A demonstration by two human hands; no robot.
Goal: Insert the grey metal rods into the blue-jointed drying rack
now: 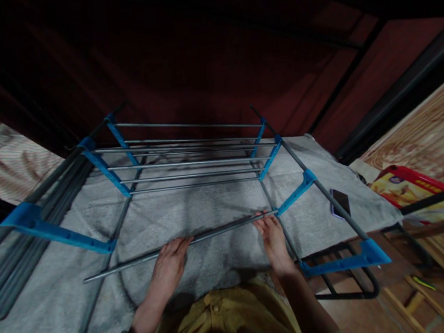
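A long grey metal tube [220, 230] lies across the front of a half-built rack with blue plastic brackets. My left hand [171, 257] is closed around the tube left of its middle. My right hand [269, 230] grips it close to its right end. That end meets the lower tip of a blue bracket [296, 193] on the rack's right side. The tube's left end is free and sticks out past the rack's left upright, short of the left blue bracket [72, 238]. Farther back, several grey crossbars [190, 163] span between the two sides.
A bundle of grey tubes [22, 259] lies at the left. The grey blanket [231, 257] underneath covers the surface. A phone [340, 205] rests beyond the right upright, near a red and yellow box [420, 189]. A dark red panel [196, 59] rises behind the rack.
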